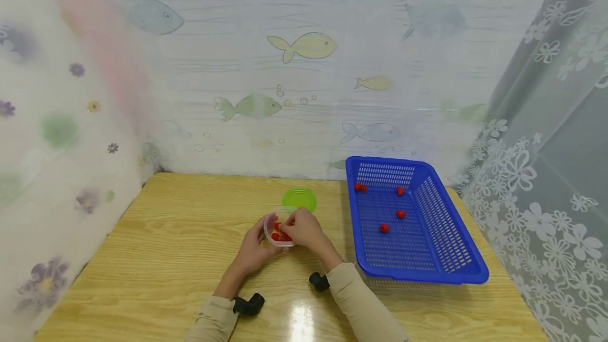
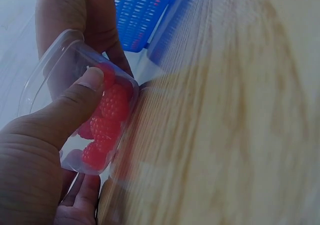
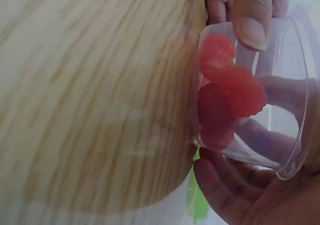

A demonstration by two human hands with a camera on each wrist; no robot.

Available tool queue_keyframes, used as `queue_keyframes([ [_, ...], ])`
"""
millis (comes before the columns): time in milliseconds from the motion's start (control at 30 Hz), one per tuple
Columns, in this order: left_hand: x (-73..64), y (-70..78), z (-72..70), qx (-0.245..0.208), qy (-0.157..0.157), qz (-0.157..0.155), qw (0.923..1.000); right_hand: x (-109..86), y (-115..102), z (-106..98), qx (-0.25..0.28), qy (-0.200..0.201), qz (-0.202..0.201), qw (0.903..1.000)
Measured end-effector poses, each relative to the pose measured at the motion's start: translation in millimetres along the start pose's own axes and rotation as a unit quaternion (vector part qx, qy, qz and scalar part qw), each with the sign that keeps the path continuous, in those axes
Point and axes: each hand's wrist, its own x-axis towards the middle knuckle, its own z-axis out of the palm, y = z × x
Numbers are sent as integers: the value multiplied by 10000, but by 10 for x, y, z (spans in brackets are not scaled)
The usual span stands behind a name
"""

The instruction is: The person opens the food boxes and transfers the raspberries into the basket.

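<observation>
While a yellow-brown wood-grain table [image 1: 166, 236] spreads beneath everything, a blue rectangular lattice-walled plastic basket [image 1: 423, 277] stands at its right, long axis running near to far, with five red raspberries [image 1: 401, 214] scattered inside. The left hand [image 1: 254, 252] is clamped on a small clear plastic container [image 1: 283, 244] near the middle, its thumb against the wall. The right hand [image 1: 306, 228] reaches into it from the right; whether its fingertips pinch a berry, I cannot tell. Glossy, thin-walled and rounded at the corners, the container points its mouth upward; its longer axis is hard to judge. A flat green round lid [image 1: 299, 199] lies just beyond it. Bumpy red berries [image 2: 114, 103] cluster at the container's bottom, touching one another.
</observation>
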Motion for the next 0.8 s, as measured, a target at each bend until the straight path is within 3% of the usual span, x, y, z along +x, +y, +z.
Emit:
queue_keyframes([
  [433,-3,-19,13,-46,11,-61,10000,12,38,-35,193,-450,-149,9987],
  [800,-8,-33,7,47,-1,-25,10000,10,149,43,1000,-8,-580,9933],
])
